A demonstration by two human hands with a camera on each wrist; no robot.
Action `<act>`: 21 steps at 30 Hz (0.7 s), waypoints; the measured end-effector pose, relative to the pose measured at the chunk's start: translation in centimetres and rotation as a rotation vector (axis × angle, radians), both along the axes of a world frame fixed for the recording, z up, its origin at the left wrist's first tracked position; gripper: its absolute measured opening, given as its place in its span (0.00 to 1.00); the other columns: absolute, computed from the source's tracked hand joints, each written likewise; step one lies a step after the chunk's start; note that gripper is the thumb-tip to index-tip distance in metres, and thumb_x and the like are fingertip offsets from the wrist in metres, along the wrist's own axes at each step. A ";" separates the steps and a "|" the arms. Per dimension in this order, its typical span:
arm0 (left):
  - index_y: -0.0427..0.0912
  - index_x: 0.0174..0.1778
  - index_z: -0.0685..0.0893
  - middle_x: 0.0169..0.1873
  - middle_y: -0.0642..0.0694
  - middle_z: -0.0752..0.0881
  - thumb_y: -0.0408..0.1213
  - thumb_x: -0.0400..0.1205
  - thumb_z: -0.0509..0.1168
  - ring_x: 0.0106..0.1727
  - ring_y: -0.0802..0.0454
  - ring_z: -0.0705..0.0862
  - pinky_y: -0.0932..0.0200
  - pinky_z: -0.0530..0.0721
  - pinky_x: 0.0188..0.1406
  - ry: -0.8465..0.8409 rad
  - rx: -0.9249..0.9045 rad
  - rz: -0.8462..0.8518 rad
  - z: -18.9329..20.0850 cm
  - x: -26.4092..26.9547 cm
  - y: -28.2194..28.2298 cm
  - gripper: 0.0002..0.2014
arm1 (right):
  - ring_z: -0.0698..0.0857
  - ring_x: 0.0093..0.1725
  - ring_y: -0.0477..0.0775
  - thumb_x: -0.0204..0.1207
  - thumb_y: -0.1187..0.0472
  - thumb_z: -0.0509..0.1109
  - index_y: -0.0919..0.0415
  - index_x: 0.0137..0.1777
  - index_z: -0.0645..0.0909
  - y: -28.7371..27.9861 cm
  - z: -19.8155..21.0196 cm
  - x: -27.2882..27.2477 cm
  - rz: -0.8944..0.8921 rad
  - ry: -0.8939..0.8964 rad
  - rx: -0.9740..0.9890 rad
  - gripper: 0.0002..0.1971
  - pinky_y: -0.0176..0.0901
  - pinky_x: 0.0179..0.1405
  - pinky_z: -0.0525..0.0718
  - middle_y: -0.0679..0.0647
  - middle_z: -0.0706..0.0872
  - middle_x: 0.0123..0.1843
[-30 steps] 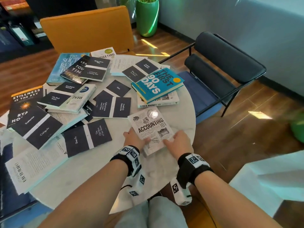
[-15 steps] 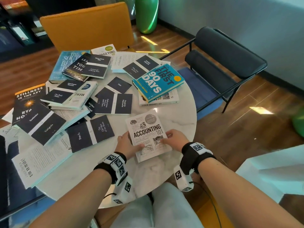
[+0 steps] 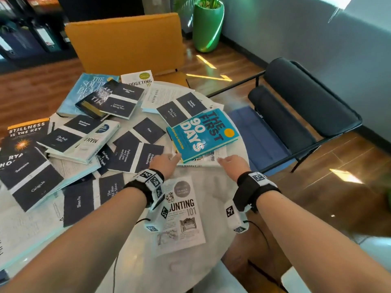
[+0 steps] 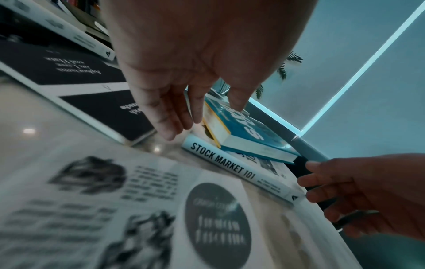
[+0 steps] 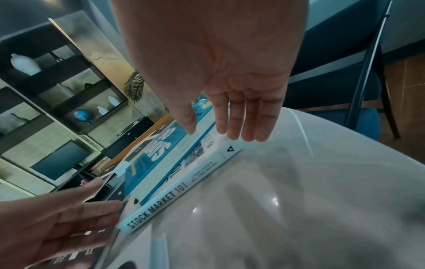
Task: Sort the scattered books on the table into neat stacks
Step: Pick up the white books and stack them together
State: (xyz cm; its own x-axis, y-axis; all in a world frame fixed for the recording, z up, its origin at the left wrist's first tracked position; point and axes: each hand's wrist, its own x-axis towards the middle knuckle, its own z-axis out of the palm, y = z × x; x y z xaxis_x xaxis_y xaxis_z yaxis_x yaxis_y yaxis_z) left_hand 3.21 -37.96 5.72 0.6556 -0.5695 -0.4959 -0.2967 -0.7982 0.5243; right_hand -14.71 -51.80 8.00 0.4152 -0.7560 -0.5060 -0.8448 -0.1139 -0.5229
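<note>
The blue book "The First 90 Days" (image 3: 203,134) lies askew on the white "Stock Market 101" (image 3: 190,166) at the right of the round marble table (image 3: 213,187). My left hand (image 3: 169,162) reaches to the blue book's near left corner, fingers straight and holding nothing. My right hand (image 3: 229,162) hovers open over the pair's near right corner. In the left wrist view, the left fingers (image 4: 174,116) are close beside the blue book (image 4: 248,131). In the right wrist view, the right fingers (image 5: 239,123) hang just above "Stock Market 101" (image 5: 174,196). "Accounting 101" (image 3: 182,218) lies flat under my left wrist.
Several dark-covered paperbacks (image 3: 127,153) and "Stillness Is the Key" (image 3: 23,140) overlap across the table's left and far side. An orange chair (image 3: 127,43) stands behind the table, a dark chair (image 3: 296,106) to the right, and a green planter (image 3: 208,26) further back.
Both hands let go of "Accounting 101", which now lies by the table's near edge. They moved forward to the blue book and the white one under it.
</note>
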 end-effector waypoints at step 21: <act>0.39 0.65 0.79 0.57 0.39 0.86 0.50 0.85 0.59 0.55 0.41 0.86 0.45 0.85 0.56 -0.054 0.076 0.308 -1.7 0.8 -5.1 0.20 | 0.84 0.58 0.58 0.67 0.42 0.79 0.57 0.58 0.82 -4.9 -4.2 -1.2 -0.033 0.052 0.134 0.26 0.49 0.57 0.83 0.58 0.86 0.62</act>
State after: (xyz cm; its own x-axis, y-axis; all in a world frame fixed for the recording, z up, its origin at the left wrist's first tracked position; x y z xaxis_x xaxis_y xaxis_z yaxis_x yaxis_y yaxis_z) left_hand 4.04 -43.10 4.00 0.8181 -0.3026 -0.4891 -0.0610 -0.8913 0.4493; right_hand -15.92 -56.73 3.80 0.3616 -0.6928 -0.6239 -0.8734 -0.0175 -0.4868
